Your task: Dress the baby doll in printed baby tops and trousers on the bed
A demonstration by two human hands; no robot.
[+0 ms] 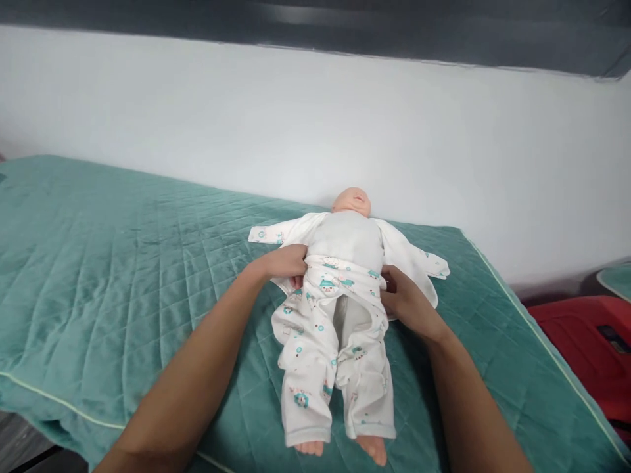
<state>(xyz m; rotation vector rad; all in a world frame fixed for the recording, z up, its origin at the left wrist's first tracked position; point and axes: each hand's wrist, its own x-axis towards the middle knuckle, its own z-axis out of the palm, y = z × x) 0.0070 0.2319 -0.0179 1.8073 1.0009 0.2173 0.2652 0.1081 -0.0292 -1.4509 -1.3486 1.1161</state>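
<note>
A baby doll (351,200) lies on its back, head toward the wall and bare feet toward me. Its white jacket (290,231) is spread open, the printed sleeves stretched out to both sides, baring a pale torso (348,235). White split-crotch baby pants (310,348) with teal and pink prints cover the legs and reach the waist. At the waistband's left edge, my left hand (288,261) has its fingers curled on the pants. My right hand (403,299) grips the waistband's right side between thumb and fingers; some fingertips are hidden.
A green quilted cover (148,263) with pale piping lies under the doll. Behind it rises a white wall (221,125) with a dark panel (315,29) above. A red plastic object (576,341) stands beyond the right edge.
</note>
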